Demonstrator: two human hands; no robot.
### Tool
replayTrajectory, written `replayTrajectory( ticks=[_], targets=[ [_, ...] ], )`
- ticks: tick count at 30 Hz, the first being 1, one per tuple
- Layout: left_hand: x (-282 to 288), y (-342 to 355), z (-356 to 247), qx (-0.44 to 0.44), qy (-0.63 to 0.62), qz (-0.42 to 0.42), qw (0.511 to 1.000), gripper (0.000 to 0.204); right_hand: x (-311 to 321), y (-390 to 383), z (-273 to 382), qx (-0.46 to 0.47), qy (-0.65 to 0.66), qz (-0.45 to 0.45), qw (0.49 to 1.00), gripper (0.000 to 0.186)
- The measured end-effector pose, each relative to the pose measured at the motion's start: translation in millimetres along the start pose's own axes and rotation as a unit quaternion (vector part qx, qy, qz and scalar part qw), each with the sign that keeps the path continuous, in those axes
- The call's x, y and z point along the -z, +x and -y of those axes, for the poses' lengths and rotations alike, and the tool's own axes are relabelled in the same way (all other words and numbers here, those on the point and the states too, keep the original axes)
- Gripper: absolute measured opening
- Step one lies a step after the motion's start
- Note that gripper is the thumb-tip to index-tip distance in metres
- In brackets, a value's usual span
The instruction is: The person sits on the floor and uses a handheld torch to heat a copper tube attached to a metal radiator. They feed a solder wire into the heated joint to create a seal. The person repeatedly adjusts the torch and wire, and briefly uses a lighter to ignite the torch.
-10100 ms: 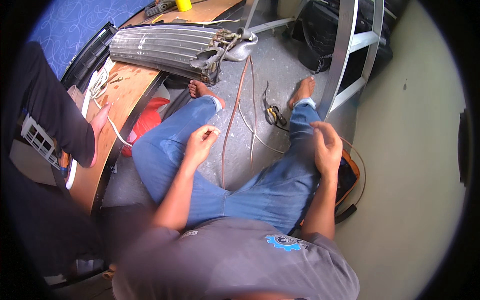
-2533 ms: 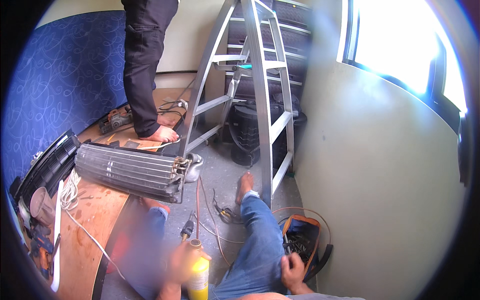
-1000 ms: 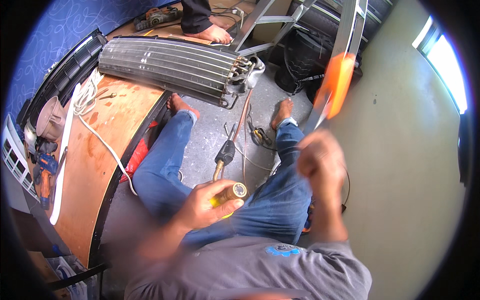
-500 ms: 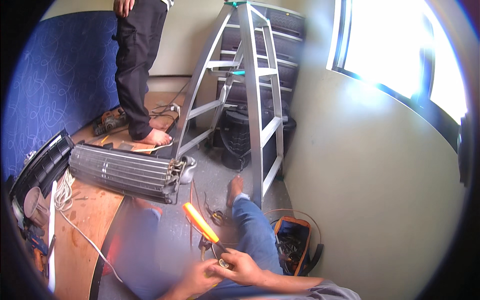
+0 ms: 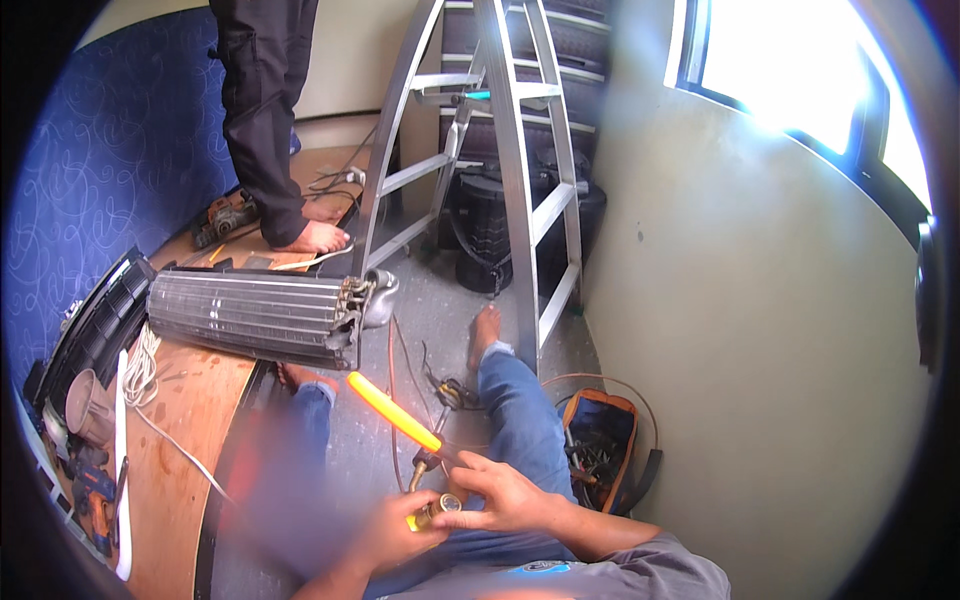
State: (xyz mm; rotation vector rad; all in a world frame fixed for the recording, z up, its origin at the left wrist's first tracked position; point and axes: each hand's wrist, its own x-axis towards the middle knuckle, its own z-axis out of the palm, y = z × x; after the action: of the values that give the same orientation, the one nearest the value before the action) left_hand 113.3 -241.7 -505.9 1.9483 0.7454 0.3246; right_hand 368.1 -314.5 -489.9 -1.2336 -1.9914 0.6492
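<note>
Clearly, yellow canister (image 5: 427, 516) within left hand (image 5: 398, 532).

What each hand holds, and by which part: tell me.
The left hand grips the yellow canister near its brass top. The right hand holds the tool by the dark part beside its yellow-orange handle.

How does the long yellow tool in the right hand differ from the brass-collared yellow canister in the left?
The yellow tool is long and slim; the canister shows a short, round, brass-coloured end. The yellow tool juts well past the right hand; the canister is largely covered by the left hand. The yellow tool's free end points forward-left; the canister's round end faces up and right. Both show yellow and are held close together.
</note>
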Motion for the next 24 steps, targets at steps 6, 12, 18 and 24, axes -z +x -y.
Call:
replayTrajectory(
  ticks=[6,12,18,24],
  targets=[
    [0.4,0.9,0.9,-0.018,-0.072,-0.038,0.997,0.048,-5.9,0.0,3.8,0.043,0.088,-0.012,0.995,0.043],
    [-2.0,2.8,-1.4,-0.035,-0.076,-0.046,0.995,0.04,-16.7,-7.3,-0.5,-0.006,0.1,-0.099,0.99,0.054],
    [-12.3,-11.2,17.4,-0.035,-0.193,-0.062,0.979,0.056,-37.8,-35.2,-3.9,-0.03,0.215,-0.173,0.961,0.029],
    [14.0,-8.6,47.5,-0.141,-0.186,-0.047,0.971,0.072,-10.9,-95.5,-27.7,-0.076,0.275,-0.271,0.919,0.019]
  ],
)
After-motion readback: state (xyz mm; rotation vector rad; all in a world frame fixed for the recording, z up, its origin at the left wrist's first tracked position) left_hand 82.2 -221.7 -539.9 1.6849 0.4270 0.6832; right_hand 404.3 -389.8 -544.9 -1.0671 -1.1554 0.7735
